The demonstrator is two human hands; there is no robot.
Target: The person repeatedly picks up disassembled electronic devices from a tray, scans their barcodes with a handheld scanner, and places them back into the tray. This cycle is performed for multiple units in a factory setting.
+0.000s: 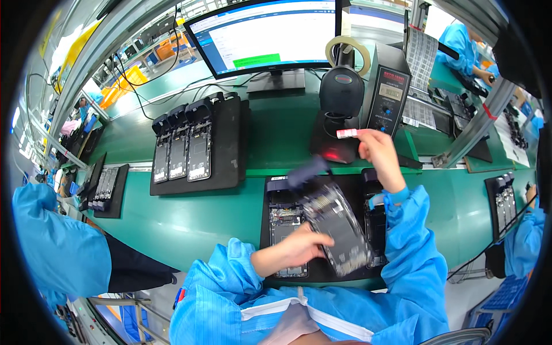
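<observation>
My left hand [299, 246] is closed on the side of an opened smartphone [345, 233], its inner parts and dark battery face up. The phone is tilted above a black mat [315, 280], slightly blurred, with a dark part at its top end. Two more opened phones lie on that mat, one phone [283, 229] to the left and another phone [375, 233] to the right, partly covered. Between its fingertips my right hand [379, 156] pinches a small red-and-white label [348, 133]. Just beyond it stands a black barcode scanner [341, 95], red light glowing on its base.
A black foam pad [230, 146] with three opened phones [199, 150] lies left. Behind stand a monitor [270, 34], a black counter box [393, 80], a tape roll [367, 57] and a label strip [422, 50]. A metal post [474, 126] rises right. Co-workers' blue sleeves [60, 241] flank me.
</observation>
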